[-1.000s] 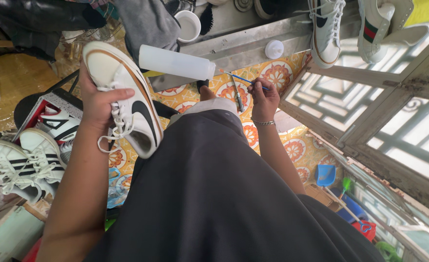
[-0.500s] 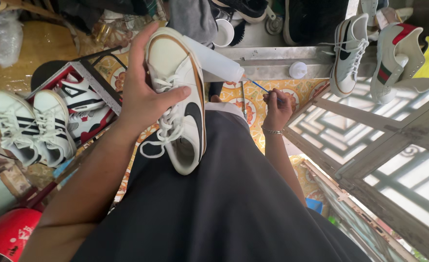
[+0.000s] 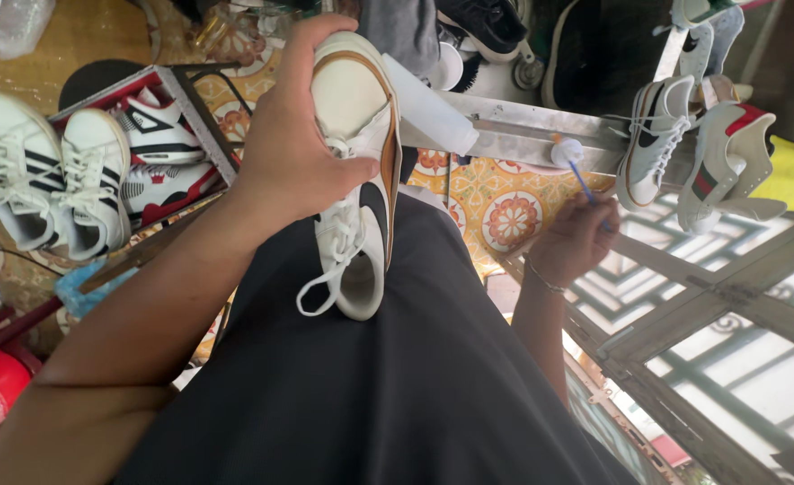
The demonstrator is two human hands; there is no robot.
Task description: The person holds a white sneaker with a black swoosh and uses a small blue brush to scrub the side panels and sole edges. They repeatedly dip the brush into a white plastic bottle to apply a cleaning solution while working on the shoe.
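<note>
The floor (image 3: 496, 202) below me is tiled in an orange and cream floral pattern, crowded with footwear. A metal ledge (image 3: 523, 135) runs across the upper middle of the view, and a wooden window frame with glass panes (image 3: 729, 332) stands at my right. My dark skirt (image 3: 388, 386) fills the lower centre.

My left hand (image 3: 293, 157) is closed around a white sneaker (image 3: 356, 171) with a tan edge and a black side mark. I hold it by the forefoot, thumb across the upper, fingers wrapped behind. The shoe hangs toe up and heel down over my lap, its loose white lace (image 3: 320, 283) dangling.

My right hand (image 3: 576, 238) is lower and further out, well apart from the sneaker. It is closed on a thin blue-handled brush (image 3: 585, 184), whose tip points up toward the ledge. A bracelet (image 3: 541, 277) sits on that wrist.

A white plastic bottle (image 3: 428, 108) lies tilted just behind the held sneaker, whether touching it I cannot tell.

At left, a pair of white sneakers with dark stripes (image 3: 46, 180) lies beside a red, white and black pair (image 3: 159, 153) in a metal rack. At upper right, white sneakers (image 3: 657, 144) hang near a white shoe with red and green stripes (image 3: 720, 171).
</note>
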